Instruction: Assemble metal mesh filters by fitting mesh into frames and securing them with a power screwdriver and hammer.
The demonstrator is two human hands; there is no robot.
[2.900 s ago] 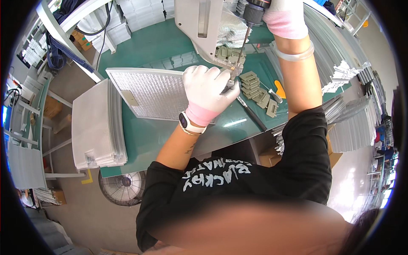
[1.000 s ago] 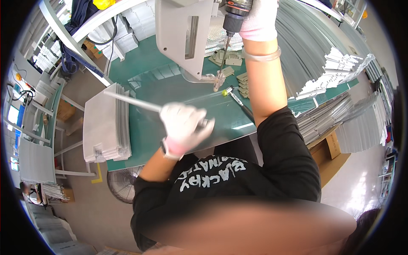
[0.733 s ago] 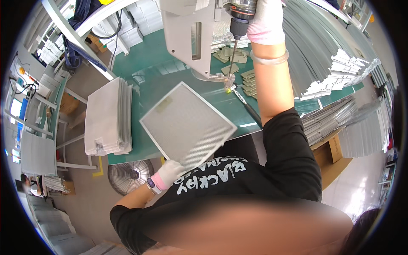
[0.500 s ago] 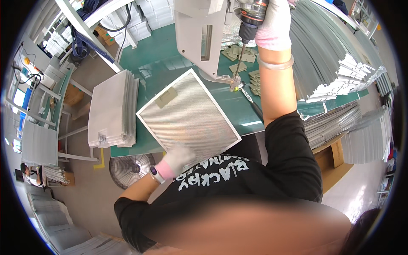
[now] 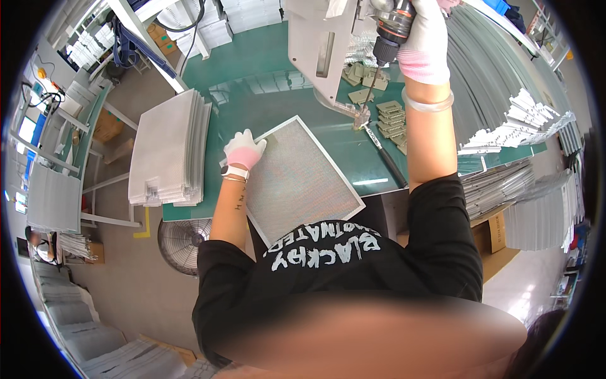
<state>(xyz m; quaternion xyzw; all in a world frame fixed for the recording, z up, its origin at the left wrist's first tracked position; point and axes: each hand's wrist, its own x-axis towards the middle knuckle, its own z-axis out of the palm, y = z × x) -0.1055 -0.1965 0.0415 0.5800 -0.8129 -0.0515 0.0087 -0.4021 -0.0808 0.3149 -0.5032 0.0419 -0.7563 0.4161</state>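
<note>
My right hand [image 5: 429, 38], in a white glove with a pink cuff, grips a power drill [image 5: 396, 31] at the top right. Its long thin bit points down to a fitting [image 5: 361, 118] at the end of a grey machine stand [image 5: 325, 54]. My left hand [image 5: 245, 150], gloved alike, lies over the left corner of a square mesh panel [image 5: 303, 180] with its fingers spread. The panel's near corner reaches my shirt. A greenish plate [image 5: 272, 140] on the mesh shows beside my left thumb, partly hidden.
Stacked panels [image 5: 167, 145] stand at the left of the green table [image 5: 252, 88]. Small beige plates [image 5: 391, 120] and a black-handled tool [image 5: 390, 161] lie right of the fitting. Long metal strips [image 5: 499, 82] fill the right side. A round fan [image 5: 183, 243] stands below.
My left hand has moved from the panel's near edge up to its left corner. The panel has come nearer to me and away from the stand. The drill stays in my right hand.
</note>
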